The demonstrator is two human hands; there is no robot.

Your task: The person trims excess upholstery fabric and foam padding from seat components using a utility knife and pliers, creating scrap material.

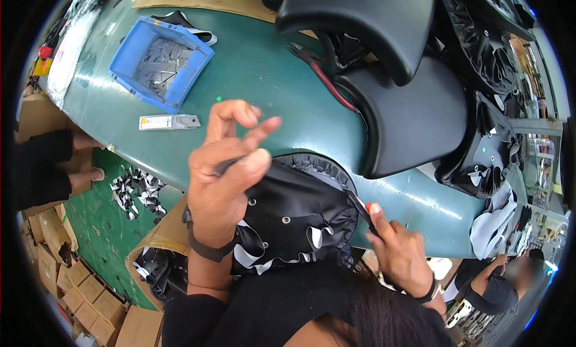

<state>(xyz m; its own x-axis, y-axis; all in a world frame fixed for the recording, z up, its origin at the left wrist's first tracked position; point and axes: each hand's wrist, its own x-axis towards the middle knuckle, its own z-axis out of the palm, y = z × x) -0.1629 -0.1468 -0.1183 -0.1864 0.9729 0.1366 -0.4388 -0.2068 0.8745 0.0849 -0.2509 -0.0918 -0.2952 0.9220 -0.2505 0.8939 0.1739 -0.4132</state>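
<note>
A black leather-like cushion cover [286, 203], with metal eyelets and white-edged flaps, lies at the table's near edge in front of me. Above its left part is my left hand [223, 170], fingers curled and slightly blurred. Between its thumb and fingers a small dark piece shows, too unclear to name. My right hand [401, 251] is closed around a slim tool [362, 210] with a dark handle, a bit of red and a metal tip. The tip meets the cover's right edge; its exact kind I cannot tell. A grey gathered lining [318, 165] shows at the cover's far edge.
On the green table [264, 95] stands a blue bin [129, 86] of metal pieces, near a small clear-and-white box [169, 122]. Red-handled cutters [324, 77] lie beside stacked black padded seats [414, 119]. Below left, a carton [150, 245] holds black covers. People are at both sides.
</note>
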